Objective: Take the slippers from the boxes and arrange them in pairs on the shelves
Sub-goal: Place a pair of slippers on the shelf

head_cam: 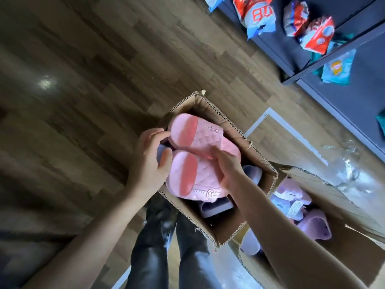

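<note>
The pair of pink slippers (198, 142) lies side by side, footbeds up, just over the open cardboard box (258, 155) — heels toward your left, toes toward your right, long axes running across you. Your left hand (150, 161) curls fingers and thumb round the heel ends, and your right hand (227, 172) grips over the quilted straps. The shelf (333, 51) lies well apart, up and to the right — nearer your right hand, so the carry likely goes toes first.
</note>
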